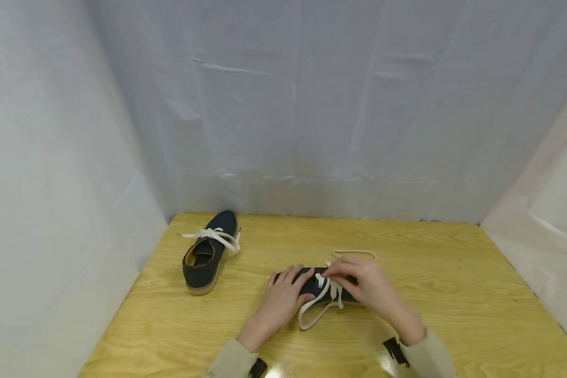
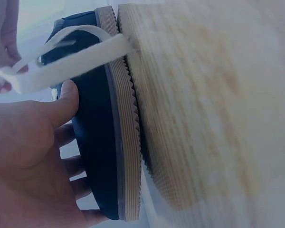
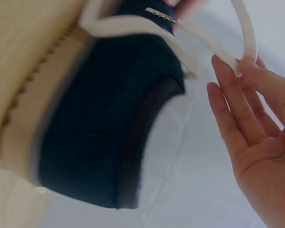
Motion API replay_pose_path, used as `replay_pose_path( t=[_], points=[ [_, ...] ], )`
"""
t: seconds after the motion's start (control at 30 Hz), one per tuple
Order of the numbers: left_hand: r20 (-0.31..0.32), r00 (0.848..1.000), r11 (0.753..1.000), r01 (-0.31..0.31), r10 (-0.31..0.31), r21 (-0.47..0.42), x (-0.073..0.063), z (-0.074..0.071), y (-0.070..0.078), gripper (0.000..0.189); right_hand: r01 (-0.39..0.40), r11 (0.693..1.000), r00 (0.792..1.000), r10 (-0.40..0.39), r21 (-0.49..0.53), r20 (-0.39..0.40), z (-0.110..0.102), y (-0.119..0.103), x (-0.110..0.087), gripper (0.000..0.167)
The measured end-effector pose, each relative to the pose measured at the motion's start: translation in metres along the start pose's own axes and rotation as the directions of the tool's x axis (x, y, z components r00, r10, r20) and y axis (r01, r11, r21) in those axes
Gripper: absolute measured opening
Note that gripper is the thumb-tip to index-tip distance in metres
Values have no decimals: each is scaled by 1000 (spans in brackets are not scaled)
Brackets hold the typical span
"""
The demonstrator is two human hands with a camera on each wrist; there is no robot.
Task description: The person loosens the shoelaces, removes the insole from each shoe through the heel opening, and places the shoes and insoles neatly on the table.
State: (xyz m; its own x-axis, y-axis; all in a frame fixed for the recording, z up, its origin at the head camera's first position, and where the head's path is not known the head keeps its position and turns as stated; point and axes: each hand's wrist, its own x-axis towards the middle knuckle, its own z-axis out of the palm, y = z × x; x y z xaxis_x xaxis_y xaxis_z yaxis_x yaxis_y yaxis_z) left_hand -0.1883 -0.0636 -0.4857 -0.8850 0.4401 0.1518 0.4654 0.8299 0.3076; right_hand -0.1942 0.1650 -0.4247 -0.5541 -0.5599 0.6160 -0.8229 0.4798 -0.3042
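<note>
A dark navy shoe (image 1: 310,286) with a pale ribbed sole lies crosswise on the table, toe to the left. My left hand (image 1: 279,302) grips its toe end, thumb on the near side of the upper and fingers over the far side, as the left wrist view shows. Above the lacing, my right hand (image 1: 366,281) pinches the white shoelace (image 3: 206,38) between thumb and fingertips. A dark-looking lace tip (image 3: 161,15) sticks out past those fingers. Another stretch of lace loops down over the shoe's near side. The right hand hides much of the heel half in the head view.
A matching navy shoe (image 1: 203,275) with its white lace tied in a bow (image 1: 212,234) stands at the table's back left. Behind the worked shoe, a length of white lace (image 1: 354,251) lies on the wooden table (image 1: 453,294). White sheeting (image 1: 293,105) encloses the back and sides.
</note>
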Motion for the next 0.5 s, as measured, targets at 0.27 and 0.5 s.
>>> replay_pose_path(
  t=[0.27, 0.5],
  points=[
    [-6, 1000, 1000, 3, -3, -13, 2, 0, 2, 59, -23, 1000, 998, 22, 9, 60, 6, -5, -30, 42],
    [-15, 1000, 999, 0, -1, -34, 1, 1, 1, 60, -107, 989, 988, 93, -101, -127, -5, -1, -30, 36]
  ],
)
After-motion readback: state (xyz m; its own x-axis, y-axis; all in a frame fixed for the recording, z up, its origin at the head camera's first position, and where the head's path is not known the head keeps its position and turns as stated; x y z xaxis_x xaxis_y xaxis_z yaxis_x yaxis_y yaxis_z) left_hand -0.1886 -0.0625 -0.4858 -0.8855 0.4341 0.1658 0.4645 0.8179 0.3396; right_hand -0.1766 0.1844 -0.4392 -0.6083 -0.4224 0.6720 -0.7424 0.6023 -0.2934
